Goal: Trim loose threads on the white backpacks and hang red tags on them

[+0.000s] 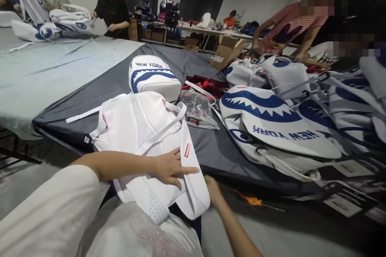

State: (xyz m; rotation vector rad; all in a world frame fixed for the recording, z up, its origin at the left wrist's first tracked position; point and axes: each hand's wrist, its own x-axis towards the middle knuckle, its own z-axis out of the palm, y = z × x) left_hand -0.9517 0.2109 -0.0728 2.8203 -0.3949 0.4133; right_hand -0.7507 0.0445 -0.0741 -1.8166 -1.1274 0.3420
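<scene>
White backpack (pixel 117 118): lies back panel up on the dark-covered bench (pixel 102 78), its lower end past the near edge toward the person; directions run from its middle, 12 pointing away.
Left hand (pixel 169 168): open, palm down at 4 o'clock, fingers spread, the index finger laid across the wide shoulder strap (pixel 196 194).
Right hand (pixel 212 190): blurred at the strap's outer edge, also toward 4; whether it grips cannot be told.
Strap handling: best done with the left palm pressing the panel down while the right hand works the edge, keeping the strap flat and its red label (pixel 187 150) uncreased.
Thin webbing (pixel 163 130): crosses the back panel diagonally; worth keeping out from under the fingers.
Near edge: the overhanging end could slide off if the strap is pulled hard toward 6.
Tight side: a clear plastic bag (pixel 200 108) sits close by at 2, and a shark-tooth backpack (pixel 262 108) fills 3.
Far side: a small NEW YORK backpack (pixel 157 78) stands just beyond at 12, limiting a push that way.
Open room: bare cover toward 10 and 11 gives the easiest space for turning.
</scene>
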